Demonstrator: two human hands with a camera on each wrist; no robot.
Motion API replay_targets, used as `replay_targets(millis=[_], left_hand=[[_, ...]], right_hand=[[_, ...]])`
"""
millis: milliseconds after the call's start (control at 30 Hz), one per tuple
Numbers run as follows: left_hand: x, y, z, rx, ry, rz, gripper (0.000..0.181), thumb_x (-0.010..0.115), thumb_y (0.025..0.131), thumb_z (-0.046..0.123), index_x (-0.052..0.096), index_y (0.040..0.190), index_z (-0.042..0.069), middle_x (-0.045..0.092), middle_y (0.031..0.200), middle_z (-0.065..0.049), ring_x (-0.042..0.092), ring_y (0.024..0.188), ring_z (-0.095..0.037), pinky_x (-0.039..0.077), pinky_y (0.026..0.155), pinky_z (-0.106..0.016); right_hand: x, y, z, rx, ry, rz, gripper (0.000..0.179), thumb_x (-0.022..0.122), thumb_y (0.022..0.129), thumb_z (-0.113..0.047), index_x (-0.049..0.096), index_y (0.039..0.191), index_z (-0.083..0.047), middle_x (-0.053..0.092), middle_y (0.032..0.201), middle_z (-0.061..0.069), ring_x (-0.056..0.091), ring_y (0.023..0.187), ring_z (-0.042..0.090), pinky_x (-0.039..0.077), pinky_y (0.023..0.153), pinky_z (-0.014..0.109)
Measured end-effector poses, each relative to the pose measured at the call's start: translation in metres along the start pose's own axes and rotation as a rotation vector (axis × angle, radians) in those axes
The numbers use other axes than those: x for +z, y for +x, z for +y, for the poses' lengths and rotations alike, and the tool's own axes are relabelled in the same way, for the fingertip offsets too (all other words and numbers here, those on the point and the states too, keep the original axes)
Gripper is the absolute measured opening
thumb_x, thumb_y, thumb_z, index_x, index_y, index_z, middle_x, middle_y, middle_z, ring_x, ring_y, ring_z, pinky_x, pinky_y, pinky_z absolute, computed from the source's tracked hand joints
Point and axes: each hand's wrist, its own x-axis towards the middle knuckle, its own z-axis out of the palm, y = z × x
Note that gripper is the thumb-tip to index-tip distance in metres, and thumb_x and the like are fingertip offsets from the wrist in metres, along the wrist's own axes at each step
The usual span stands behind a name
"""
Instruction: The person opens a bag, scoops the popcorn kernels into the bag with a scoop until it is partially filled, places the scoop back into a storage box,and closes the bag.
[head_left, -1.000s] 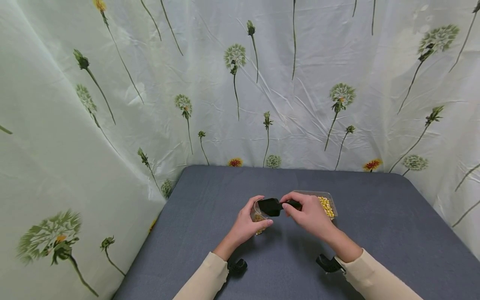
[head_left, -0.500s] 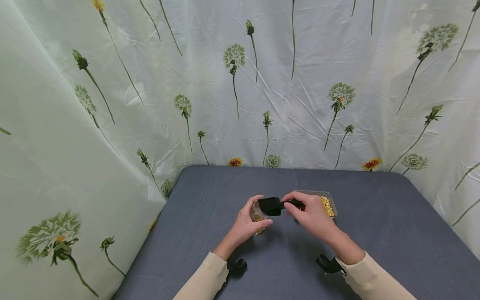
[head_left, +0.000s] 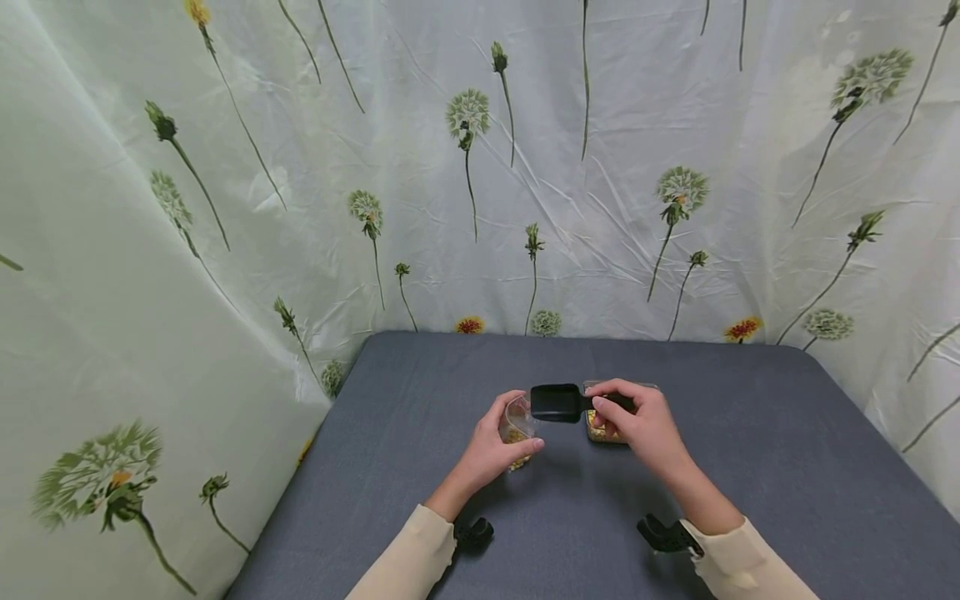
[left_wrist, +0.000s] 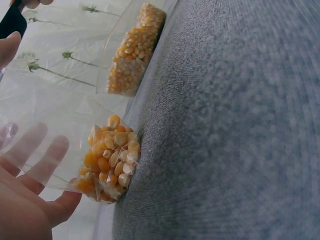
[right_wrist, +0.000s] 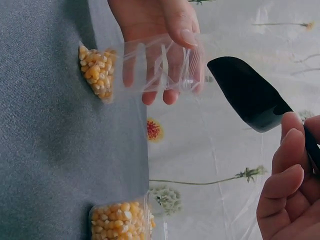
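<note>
The clear plastic bag (left_wrist: 55,105), yellow corn kernels (left_wrist: 111,160) gathered in its bottom, stands on the counter (head_left: 450,367) between five and six o'clock from the middle of the head view. The left hand (head_left: 491,447) has a curled grip round its upper part, thumb at the mouth. At two o'clock from the bag, the black scoop (head_left: 556,403) points its bowl to nine o'clock, just beside the mouth; the right hand's (head_left: 641,421) grip pinches its handle. At three o'clock from the bag, partly behind that hand, sits a clear box (head_left: 609,441) of more kernels. Cream sleeves (head_left: 408,554) come in from seven and four o'clock. At twelve o'clock, beyond the counter, hangs a pale curtain (head_left: 420,150) printed with dandelions.
</note>
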Motion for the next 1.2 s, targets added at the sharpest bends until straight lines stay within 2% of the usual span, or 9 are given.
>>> replay_targets(millis=[133, 300, 400, 600, 867, 1033, 1200], left_hand=[[0.001, 0.0, 0.0, 0.01, 0.0, 0.002, 0.077, 0.081, 0.086, 0.04, 0.041, 0.15, 0.023, 0.057, 0.135, -0.003, 0.053, 0.122, -0.014, 0.043, 0.101, -0.05], [0.0, 0.0, 0.001, -0.001, -0.006, 0.004, 0.074, 0.082, 0.085, 0.04, 0.042, 0.147, 0.035, 0.057, 0.136, -0.008, 0.053, 0.12, -0.014, 0.043, 0.1, -0.05], [0.0, 0.001, 0.001, -0.003, -0.003, 0.001, 0.074, 0.082, 0.085, 0.04, 0.041, 0.147, 0.036, 0.057, 0.136, -0.008, 0.053, 0.12, -0.014, 0.043, 0.1, -0.051], [-0.001, 0.0, 0.0, 0.009, -0.01, -0.011, 0.073, 0.081, 0.087, 0.039, 0.041, 0.148, 0.032, 0.056, 0.136, -0.01, 0.053, 0.121, -0.015, 0.042, 0.101, -0.053], [0.001, 0.0, 0.0, 0.003, -0.028, -0.014, 0.072, 0.081, 0.088, 0.032, 0.041, 0.147, 0.034, 0.054, 0.135, -0.013, 0.052, 0.122, -0.016, 0.04, 0.103, -0.052], [0.002, 0.001, -0.001, -0.009, -0.036, -0.013, 0.075, 0.082, 0.087, 0.024, 0.039, 0.149, 0.029, 0.052, 0.137, -0.013, 0.052, 0.124, -0.022, 0.039, 0.103, -0.056], [0.002, 0.001, -0.003, -0.006, -0.041, -0.012, 0.075, 0.081, 0.088, 0.021, 0.039, 0.15, 0.026, 0.052, 0.137, -0.014, 0.051, 0.125, -0.025, 0.039, 0.102, -0.058]], right_hand=[[-0.006, -0.002, 0.0, 0.034, 0.014, 0.028, 0.018, 0.069, 0.098, -0.019, 0.073, 0.106, -0.003, 0.066, 0.078, 0.021, 0.059, 0.063, 0.031, 0.053, 0.056, 0.036], [-0.015, -0.003, 0.004, 0.067, 0.02, 0.055, 0.022, 0.067, 0.099, -0.021, 0.071, 0.108, -0.001, 0.066, 0.081, 0.022, 0.059, 0.063, 0.03, 0.052, 0.056, 0.037], [-0.022, -0.003, 0.012, 0.089, 0.01, 0.068, 0.023, 0.066, 0.1, -0.02, 0.071, 0.11, 0.0, 0.066, 0.081, 0.023, 0.058, 0.063, 0.03, 0.051, 0.055, 0.035], [-0.039, -0.006, 0.025, 0.122, -0.074, 0.095, 0.022, 0.063, 0.101, -0.014, 0.069, 0.112, 0.004, 0.067, 0.082, 0.025, 0.06, 0.063, 0.032, 0.051, 0.053, 0.032], [-0.058, -0.011, 0.04, 0.152, -0.164, 0.136, 0.025, 0.065, 0.101, -0.022, 0.071, 0.111, 0.0, 0.069, 0.08, 0.02, 0.062, 0.063, 0.03, 0.051, 0.056, 0.033], [-0.07, -0.013, 0.047, 0.19, -0.238, 0.131, 0.027, 0.063, 0.102, -0.024, 0.07, 0.11, 0.0, 0.069, 0.081, 0.018, 0.064, 0.067, 0.033, 0.054, 0.061, 0.036], [-0.082, -0.014, 0.049, 0.206, -0.328, 0.112, 0.028, 0.062, 0.102, -0.026, 0.07, 0.111, -0.001, 0.069, 0.08, 0.013, 0.065, 0.069, 0.034, 0.053, 0.061, 0.038]])
